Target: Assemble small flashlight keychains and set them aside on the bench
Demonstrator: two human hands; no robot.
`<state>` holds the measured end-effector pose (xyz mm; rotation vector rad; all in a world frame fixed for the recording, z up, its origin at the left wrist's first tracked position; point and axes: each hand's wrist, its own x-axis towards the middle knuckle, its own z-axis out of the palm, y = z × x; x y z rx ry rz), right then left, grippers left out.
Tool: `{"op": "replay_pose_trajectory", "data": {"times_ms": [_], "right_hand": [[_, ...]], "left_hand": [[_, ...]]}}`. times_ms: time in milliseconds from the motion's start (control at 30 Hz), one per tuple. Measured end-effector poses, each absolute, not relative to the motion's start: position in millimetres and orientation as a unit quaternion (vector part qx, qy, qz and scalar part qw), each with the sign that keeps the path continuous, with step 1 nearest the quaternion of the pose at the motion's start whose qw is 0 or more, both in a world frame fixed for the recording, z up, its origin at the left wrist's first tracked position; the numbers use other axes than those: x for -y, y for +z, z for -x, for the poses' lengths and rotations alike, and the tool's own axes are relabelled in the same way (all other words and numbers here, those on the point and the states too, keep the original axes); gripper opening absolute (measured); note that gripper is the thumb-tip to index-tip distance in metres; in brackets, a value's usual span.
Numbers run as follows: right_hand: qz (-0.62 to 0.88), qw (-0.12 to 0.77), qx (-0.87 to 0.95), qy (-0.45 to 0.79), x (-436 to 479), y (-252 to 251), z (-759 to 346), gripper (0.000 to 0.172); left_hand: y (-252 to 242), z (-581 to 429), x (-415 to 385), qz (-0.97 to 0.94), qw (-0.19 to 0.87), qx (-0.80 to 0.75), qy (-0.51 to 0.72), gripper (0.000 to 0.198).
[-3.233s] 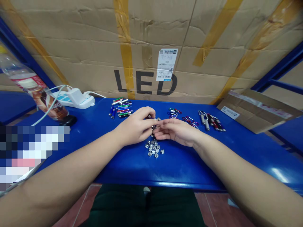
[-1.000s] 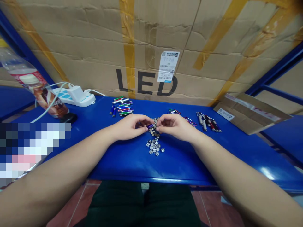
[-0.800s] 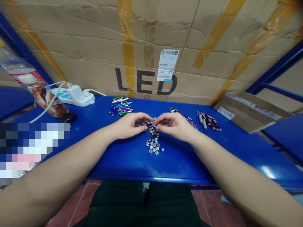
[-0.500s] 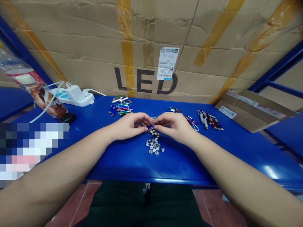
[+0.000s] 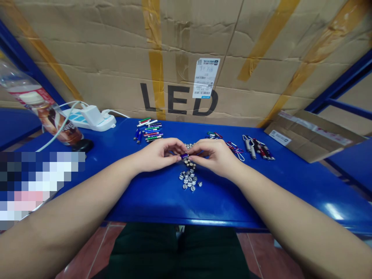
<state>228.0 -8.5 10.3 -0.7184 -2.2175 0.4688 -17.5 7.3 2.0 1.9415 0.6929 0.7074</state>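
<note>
A small blue metal flashlight tube (image 5: 184, 156) is held between my two hands, over the middle of the table. My left hand (image 5: 158, 155) pinches it between thumb and fingers from the left. From the right, the thumb and fingers of my right hand (image 5: 213, 155) close on its other end. Most of the tube is covered by fingertips. Button cells (image 5: 190, 164) lie just below and behind the fingers, partly hidden. Closer to the table's front edge is a loose pile of silver slotted caps (image 5: 190, 180).
Several coloured metal tubes (image 5: 151, 131) lie at back left. Carabiner clips (image 5: 235, 149) and flashlights with clips (image 5: 258, 149) lie to the right. A power strip (image 5: 101, 123), a bottle (image 5: 58, 120) and a small carton (image 5: 310, 135) stand around. A large cardboard box (image 5: 116, 58) walls off the back.
My right fingertips have shifted slightly at the end of the tube, and a bit more of its blue side shows. My left hand stays almost still.
</note>
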Motion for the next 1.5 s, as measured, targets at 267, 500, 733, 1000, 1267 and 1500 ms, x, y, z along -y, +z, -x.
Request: {"op": "replay_pose_trajectory", "data": {"times_ms": [267, 500, 733, 1000, 1267, 1500], "right_hand": [[0.272, 0.373, 0.867, 0.187, 9, 10, -227, 0.006], [0.265, 0.377, 0.868, 0.186, 14, 14, -229, 0.007], [0.211, 0.368, 0.895, 0.134, 17, 18, -232, 0.009], [0.300, 0.347, 0.873, 0.165, 16, 17, -229, 0.007], [0.377, 0.290, 0.864, 0.166, 9, 13, -230, 0.006], [0.376, 0.256, 0.878, 0.149, 8, 10, -230, 0.007]], "left_hand": [[4, 17, -6, -0.775, 0.492, -0.269, 0.293, 0.025], [6, 19, -7, -0.781, 0.481, -0.259, 0.302, 0.024], [8, 20, -7, -0.783, 0.476, -0.250, 0.313, 0.019], [10, 23, -8, -0.834, 0.369, -0.271, 0.307, 0.016], [21, 37, -10, -0.915, 0.178, -0.310, 0.189, 0.022], [18, 36, -12, -0.913, 0.149, -0.344, 0.162, 0.028]]}}
